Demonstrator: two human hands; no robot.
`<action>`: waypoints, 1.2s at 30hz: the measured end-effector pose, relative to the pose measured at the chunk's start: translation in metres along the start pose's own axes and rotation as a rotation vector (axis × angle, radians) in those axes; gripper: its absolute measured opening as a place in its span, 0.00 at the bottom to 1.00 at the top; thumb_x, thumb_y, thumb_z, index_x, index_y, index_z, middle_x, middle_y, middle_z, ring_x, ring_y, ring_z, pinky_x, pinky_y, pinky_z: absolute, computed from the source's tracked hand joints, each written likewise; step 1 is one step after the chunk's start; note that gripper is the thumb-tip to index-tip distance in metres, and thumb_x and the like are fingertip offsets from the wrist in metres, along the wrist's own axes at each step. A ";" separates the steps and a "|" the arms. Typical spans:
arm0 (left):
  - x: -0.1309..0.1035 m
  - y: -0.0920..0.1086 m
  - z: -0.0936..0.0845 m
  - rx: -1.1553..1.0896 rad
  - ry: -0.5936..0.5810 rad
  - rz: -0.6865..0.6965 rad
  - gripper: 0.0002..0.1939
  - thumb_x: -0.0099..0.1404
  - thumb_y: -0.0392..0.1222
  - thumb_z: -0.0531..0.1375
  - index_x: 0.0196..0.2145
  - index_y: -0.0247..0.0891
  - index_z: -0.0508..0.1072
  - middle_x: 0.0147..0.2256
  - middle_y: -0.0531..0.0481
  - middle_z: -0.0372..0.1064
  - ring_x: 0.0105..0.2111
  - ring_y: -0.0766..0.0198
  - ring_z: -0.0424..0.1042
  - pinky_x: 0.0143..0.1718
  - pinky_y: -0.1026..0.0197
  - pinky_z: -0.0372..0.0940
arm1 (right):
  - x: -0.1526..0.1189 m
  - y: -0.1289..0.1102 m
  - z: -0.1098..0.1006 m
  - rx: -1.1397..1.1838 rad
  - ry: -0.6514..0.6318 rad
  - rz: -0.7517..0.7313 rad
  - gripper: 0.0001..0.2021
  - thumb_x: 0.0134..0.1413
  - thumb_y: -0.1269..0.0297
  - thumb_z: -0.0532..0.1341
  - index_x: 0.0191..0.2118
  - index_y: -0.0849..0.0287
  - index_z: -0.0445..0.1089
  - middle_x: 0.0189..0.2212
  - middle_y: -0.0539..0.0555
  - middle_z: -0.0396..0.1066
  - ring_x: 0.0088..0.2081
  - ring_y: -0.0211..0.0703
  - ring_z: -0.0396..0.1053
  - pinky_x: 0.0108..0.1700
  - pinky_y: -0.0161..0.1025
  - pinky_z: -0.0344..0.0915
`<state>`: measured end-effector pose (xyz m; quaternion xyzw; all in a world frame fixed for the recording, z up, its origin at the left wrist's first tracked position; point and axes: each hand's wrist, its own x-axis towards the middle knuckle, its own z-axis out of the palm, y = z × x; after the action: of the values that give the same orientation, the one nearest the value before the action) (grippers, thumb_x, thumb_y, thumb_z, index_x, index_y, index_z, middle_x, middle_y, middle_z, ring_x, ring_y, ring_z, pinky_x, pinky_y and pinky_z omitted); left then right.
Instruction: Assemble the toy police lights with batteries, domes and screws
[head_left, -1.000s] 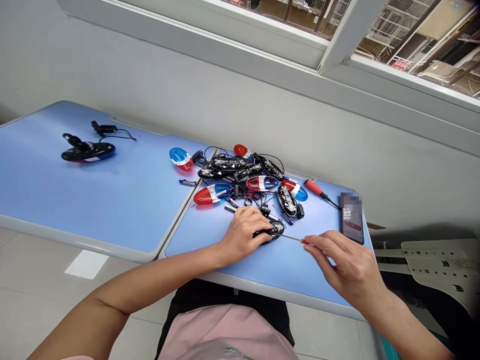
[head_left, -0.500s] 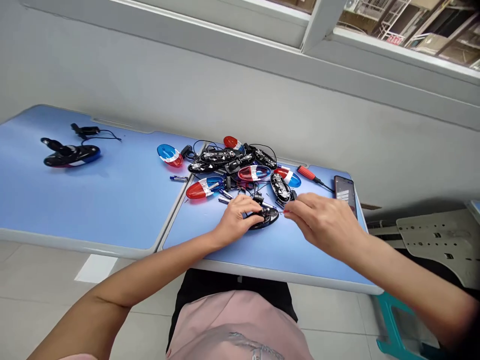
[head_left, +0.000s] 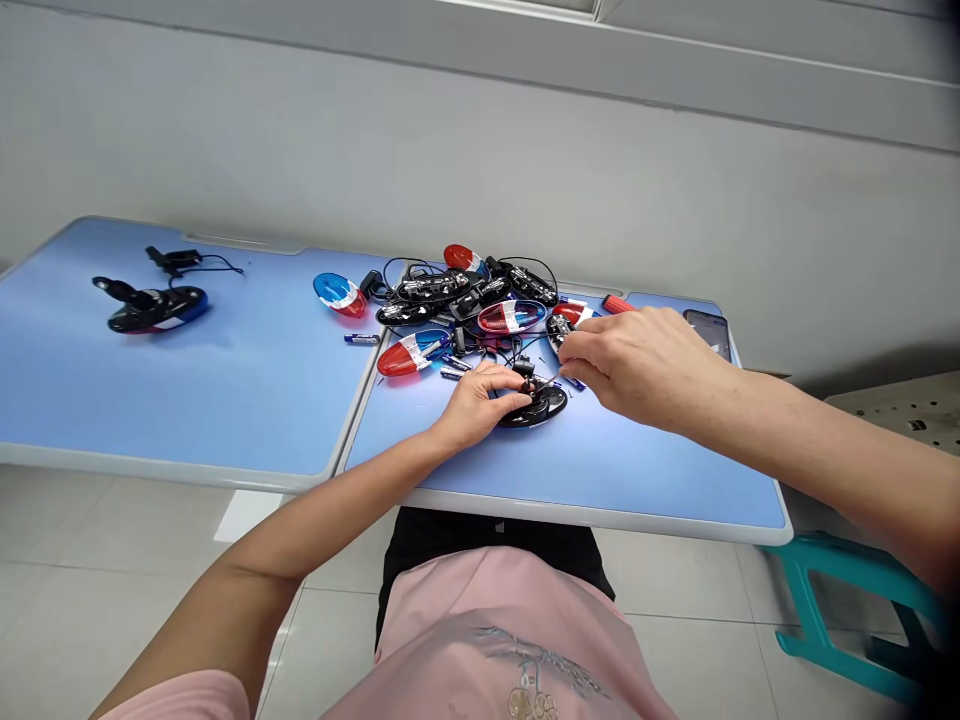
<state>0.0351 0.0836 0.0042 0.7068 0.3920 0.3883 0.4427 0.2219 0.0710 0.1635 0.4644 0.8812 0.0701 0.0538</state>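
Head view, your left hand clamped on a glossy black oval plastic housing, housing on the light-blue surface, your right hand's grip closed around a thin metal-shafted screwdriver, tip at housing

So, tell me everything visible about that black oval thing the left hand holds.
The glossy black oval unit looks like plastic, with a tapering right end and small dark parts on top. It appears to lie on the pale blue tabletop, its long side running left to right. The bare left hand grips it with its fingers, partly hiding its left end. A thin metal shaft in the bare right hand reaches its top; whether the tip touches is unclear.
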 end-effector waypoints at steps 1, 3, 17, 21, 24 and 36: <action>0.000 0.000 0.000 0.005 -0.008 0.005 0.03 0.59 0.39 0.66 0.33 0.41 0.81 0.36 0.49 0.77 0.42 0.56 0.70 0.49 0.51 0.64 | 0.000 0.001 0.000 0.001 0.000 -0.001 0.11 0.58 0.67 0.56 0.27 0.60 0.71 0.25 0.51 0.72 0.23 0.36 0.64 0.27 0.36 0.41; 0.000 -0.001 -0.001 0.028 -0.023 0.021 0.03 0.60 0.39 0.66 0.33 0.41 0.81 0.37 0.49 0.77 0.42 0.56 0.70 0.49 0.51 0.64 | 0.000 0.001 0.000 0.012 0.006 -0.010 0.11 0.58 0.67 0.56 0.26 0.60 0.70 0.23 0.51 0.70 0.23 0.35 0.63 0.27 0.37 0.40; -0.007 0.006 0.005 0.173 -0.067 0.097 0.10 0.55 0.39 0.71 0.36 0.42 0.79 0.40 0.49 0.76 0.44 0.54 0.68 0.49 0.50 0.63 | 0.000 -0.007 -0.008 -0.068 -0.049 -0.103 0.07 0.58 0.70 0.55 0.30 0.58 0.66 0.24 0.54 0.70 0.22 0.39 0.64 0.25 0.38 0.42; -0.007 0.005 0.007 0.146 -0.068 0.093 0.10 0.54 0.38 0.71 0.36 0.42 0.79 0.41 0.50 0.76 0.44 0.54 0.69 0.48 0.51 0.63 | 0.000 -0.008 -0.016 -0.089 -0.136 -0.160 0.03 0.53 0.73 0.57 0.33 0.58 0.64 0.23 0.53 0.69 0.20 0.38 0.61 0.23 0.37 0.41; -0.008 0.005 0.008 0.138 -0.061 0.087 0.11 0.53 0.38 0.72 0.35 0.42 0.79 0.40 0.50 0.76 0.44 0.54 0.69 0.48 0.50 0.63 | -0.001 -0.006 -0.020 -0.100 -0.201 -0.237 0.05 0.56 0.74 0.56 0.31 0.58 0.63 0.22 0.51 0.69 0.19 0.37 0.59 0.23 0.38 0.41; -0.008 0.010 0.009 0.133 -0.066 0.036 0.12 0.52 0.38 0.72 0.36 0.41 0.78 0.41 0.51 0.76 0.45 0.54 0.69 0.50 0.50 0.62 | -0.011 0.002 -0.018 -0.126 -0.144 -0.272 0.07 0.65 0.71 0.51 0.36 0.60 0.64 0.29 0.52 0.70 0.23 0.35 0.61 0.23 0.37 0.41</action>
<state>0.0427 0.0707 0.0091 0.7540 0.3893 0.3458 0.4004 0.2272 0.0618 0.1818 0.3402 0.9237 0.0837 0.1548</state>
